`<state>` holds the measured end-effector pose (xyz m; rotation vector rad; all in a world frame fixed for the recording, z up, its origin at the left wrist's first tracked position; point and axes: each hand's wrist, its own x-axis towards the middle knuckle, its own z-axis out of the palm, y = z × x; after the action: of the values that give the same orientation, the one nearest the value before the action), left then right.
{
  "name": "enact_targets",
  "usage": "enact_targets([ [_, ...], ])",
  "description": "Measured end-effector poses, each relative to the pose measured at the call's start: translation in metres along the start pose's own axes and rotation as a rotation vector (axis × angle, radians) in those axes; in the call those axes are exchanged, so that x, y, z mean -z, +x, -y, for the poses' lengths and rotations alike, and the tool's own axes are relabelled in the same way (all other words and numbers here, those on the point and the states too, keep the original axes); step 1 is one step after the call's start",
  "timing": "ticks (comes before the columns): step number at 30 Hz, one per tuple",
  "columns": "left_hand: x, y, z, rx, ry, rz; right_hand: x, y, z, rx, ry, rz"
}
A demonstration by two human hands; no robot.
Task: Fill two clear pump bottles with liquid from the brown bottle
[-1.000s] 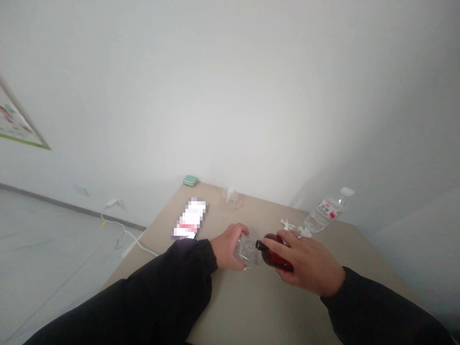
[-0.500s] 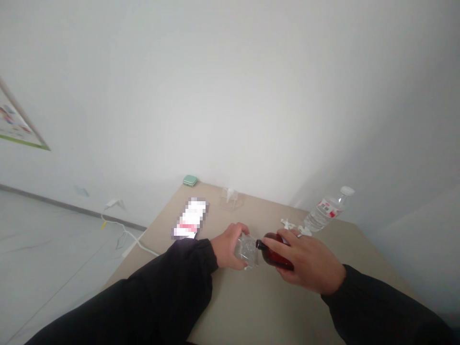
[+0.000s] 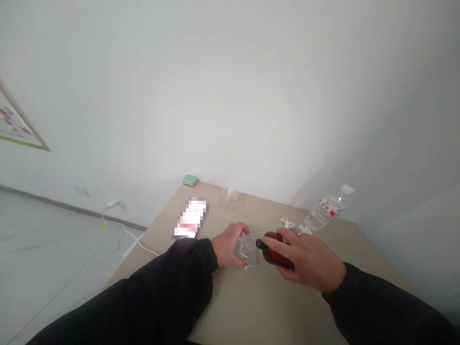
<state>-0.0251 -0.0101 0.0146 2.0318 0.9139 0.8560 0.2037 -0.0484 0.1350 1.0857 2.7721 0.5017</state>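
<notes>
My left hand [image 3: 230, 245] is closed round a clear square container [image 3: 247, 251], thumb on the near side and fingers on the far side. My right hand [image 3: 305, 258] grips a dark brown bottle [image 3: 275, 254] from above. The bottle lies tilted onto its side, its narrow open neck pointing left toward the clear container's mouth. Neck and container are very close; whether they touch I cannot tell. Any liquid passing between them is too small to make out.
Beyond my right hand stand a capped water bottle [image 3: 326, 208] and small white plastic pieces [image 3: 287, 223]. A clear box with a white nozzle-like piece [image 3: 230, 197] sits near the wall. A phone [image 3: 190, 218], a green case [image 3: 190, 180] and a white cable [image 3: 145, 248] are on the left.
</notes>
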Motion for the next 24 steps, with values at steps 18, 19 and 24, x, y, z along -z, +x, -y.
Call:
enact_targets([
  [18, 0.0, -0.0001, -0.0024, -0.018, 0.005, -0.025, -0.002, -0.0004, -0.0002, -0.015, 0.015, -0.001],
  [19, 0.0001, -0.0002, -0.0027, -0.018, 0.007, -0.031, -0.0023, -0.0006, -0.0003, -0.017, 0.016, 0.0],
  [24, 0.0004, -0.0007, -0.0036, -0.024, 0.005, -0.04, -0.003, -0.001, -0.0005, -0.022, 0.02, 0.018],
])
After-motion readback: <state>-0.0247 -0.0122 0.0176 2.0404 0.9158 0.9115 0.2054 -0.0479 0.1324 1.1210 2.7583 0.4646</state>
